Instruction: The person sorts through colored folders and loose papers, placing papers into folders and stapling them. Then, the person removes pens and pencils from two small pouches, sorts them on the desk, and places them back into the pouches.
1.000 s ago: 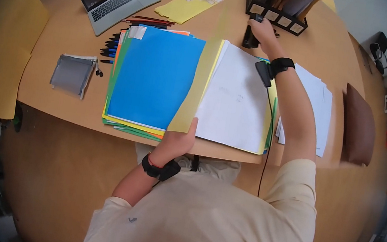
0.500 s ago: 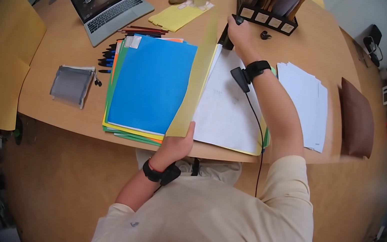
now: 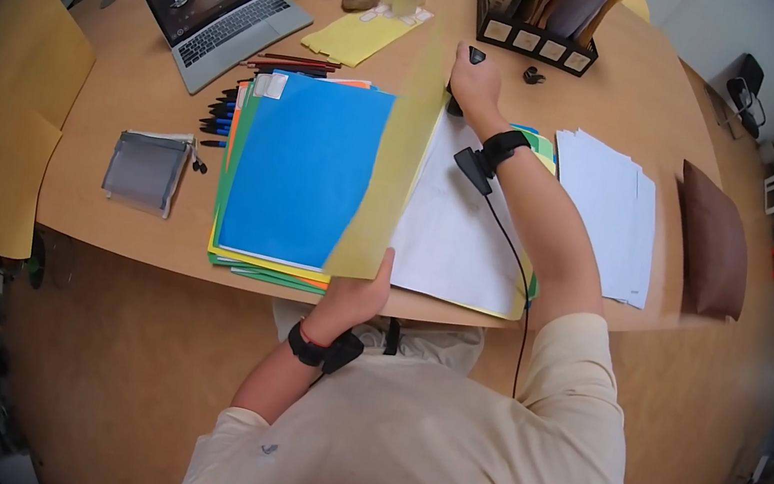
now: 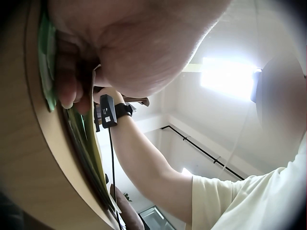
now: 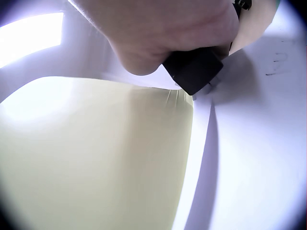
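Observation:
An open yellow folder (image 3: 386, 181) has its cover raised along the fold, with white paper (image 3: 471, 225) lying on its right side. My left hand (image 3: 354, 300) grips the cover's near end, thumb on the right, fingers partly hidden behind it. At the far end of the fold, my right hand (image 3: 478, 82) holds a black stapler (image 5: 194, 69). In the right wrist view the stapler's end meets the cover's edge (image 5: 184, 103), where small creases show. Blue folders (image 3: 302, 173) lie on a coloured stack to the left.
A laptop (image 3: 231, 15), pens (image 3: 217, 119) and a grey zip pouch (image 3: 145, 171) lie to the left. Behind stands a black file holder (image 3: 540, 41). Loose white sheets (image 3: 604, 216) and a brown cushion (image 3: 712, 238) lie right. A cable (image 3: 514, 242) hangs from the right wrist camera.
My right hand has brought the stapler left and nearer, from beside the file holder to the fold's far end. The left hand keeps its grip on the cover.

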A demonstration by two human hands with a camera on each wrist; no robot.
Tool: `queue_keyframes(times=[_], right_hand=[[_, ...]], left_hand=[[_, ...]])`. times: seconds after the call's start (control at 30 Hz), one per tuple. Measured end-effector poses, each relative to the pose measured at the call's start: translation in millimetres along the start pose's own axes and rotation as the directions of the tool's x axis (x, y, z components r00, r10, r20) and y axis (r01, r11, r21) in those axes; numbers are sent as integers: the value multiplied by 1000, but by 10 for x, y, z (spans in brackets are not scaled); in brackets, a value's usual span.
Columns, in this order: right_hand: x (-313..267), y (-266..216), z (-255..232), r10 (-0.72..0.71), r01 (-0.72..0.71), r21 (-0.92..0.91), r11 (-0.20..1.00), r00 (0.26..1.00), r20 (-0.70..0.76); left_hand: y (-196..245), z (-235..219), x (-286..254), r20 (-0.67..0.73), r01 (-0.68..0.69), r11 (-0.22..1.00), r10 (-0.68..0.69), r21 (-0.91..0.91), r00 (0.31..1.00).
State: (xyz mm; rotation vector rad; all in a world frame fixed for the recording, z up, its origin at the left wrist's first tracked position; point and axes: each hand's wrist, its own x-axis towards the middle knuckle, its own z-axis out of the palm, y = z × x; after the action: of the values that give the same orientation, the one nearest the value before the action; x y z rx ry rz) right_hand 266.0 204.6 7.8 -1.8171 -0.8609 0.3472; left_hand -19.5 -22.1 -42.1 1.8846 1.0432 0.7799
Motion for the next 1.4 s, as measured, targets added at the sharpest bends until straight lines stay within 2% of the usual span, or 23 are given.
queue_keyframes(times=[0.13, 0.23, 0.33, 0.4, 0.43, 0.53, 0.57, 0.63, 0.67, 0.7, 0.73, 0.8, 0.83, 0.93, 1.03, 1.1, 1.17, 1.27, 1.3, 1.37, 1.4], right_hand=[[-30, -26, -42, 9, -9, -62, 998, 1000, 0], [-77, -72, -92, 109, -111, 42, 993, 992, 60], [172, 147, -72, 174, -233, 189, 954, 943, 284], [429, 318, -116, 248, -372, 207, 905, 856, 454], [647, 511, -101, 286, -411, 159, 897, 818, 499], [462, 170, -489, 343, -320, -122, 940, 875, 342], [548, 262, -500, 310, -243, -249, 938, 909, 280], [685, 388, -586, 217, -76, -413, 907, 927, 305], [760, 473, -618, 172, 9, -489, 872, 930, 324], [817, 590, -598, 102, 55, -512, 857, 956, 274], [899, 697, -621, 63, 102, -525, 845, 956, 287], [917, 772, -683, -13, 193, -545, 816, 948, 317], [912, 801, -715, -12, 187, -511, 839, 945, 326], [809, 725, -799, -101, 243, -502, 830, 951, 294], [879, 766, -795, -91, 248, -523, 816, 947, 307], [903, 725, -783, -68, 242, -546, 802, 946, 318], [957, 659, -738, -37, 223, -572, 790, 947, 318], [1022, 591, -582, -258, 301, -531, 792, 954, 155], [1020, 462, -544, -243, 306, -516, 800, 952, 188], [1083, 181, -473, -212, 313, -486, 816, 944, 251], [1154, 117, -406, -211, 314, -450, 836, 941, 264]], left_hand=[[13, 3, 7, -31, -44, 999, 45, 29, 999], [62, -3, 11, -37, 13, 1000, -13, 14, 999], [53, -59, 41, 74, 43, 998, -47, 52, 996], [140, -97, 67, 114, 114, 994, -113, 0, 987], [169, -112, 70, 136, 150, 988, -145, -25, 980], [-125, -38, 30, 152, -125, 978, 100, 165, 983], [-135, -32, 27, 118, -149, 977, 131, 156, 984], [-129, -6, 34, 51, -197, 971, 192, 138, 980], [-66, -13, 44, 38, -147, 984, 144, 96, 989], [40, -38, 53, 24, -95, 994, 93, 53, 995], [95, -54, 58, 12, -41, 999, 41, 10, 999], [-7, -6, 44, -26, -89, 996, 89, 18, 996], [-48, 8, 34, -44, -113, 993, 114, 23, 993], [-31, -38, 31, 16, -115, 993, 114, 29, 993], [-24, -12, 48, 27, 134, 985, -132, -107, 991], [-106, 22, 48, 13, 92, 989, -91, -116, 996], [-225, 64, 25, -9, -13, 998, 12, -64, 1000], [-327, 112, -40, -47, -181, 982, 184, 63, 982], [-285, 110, -45, -68, -186, 980, 191, 76, 979], [-136, 58, -9, -42, 25, 998, -28, -57, 999], [70, -51, 47, 35, 247, 951, -245, -189, 969]])
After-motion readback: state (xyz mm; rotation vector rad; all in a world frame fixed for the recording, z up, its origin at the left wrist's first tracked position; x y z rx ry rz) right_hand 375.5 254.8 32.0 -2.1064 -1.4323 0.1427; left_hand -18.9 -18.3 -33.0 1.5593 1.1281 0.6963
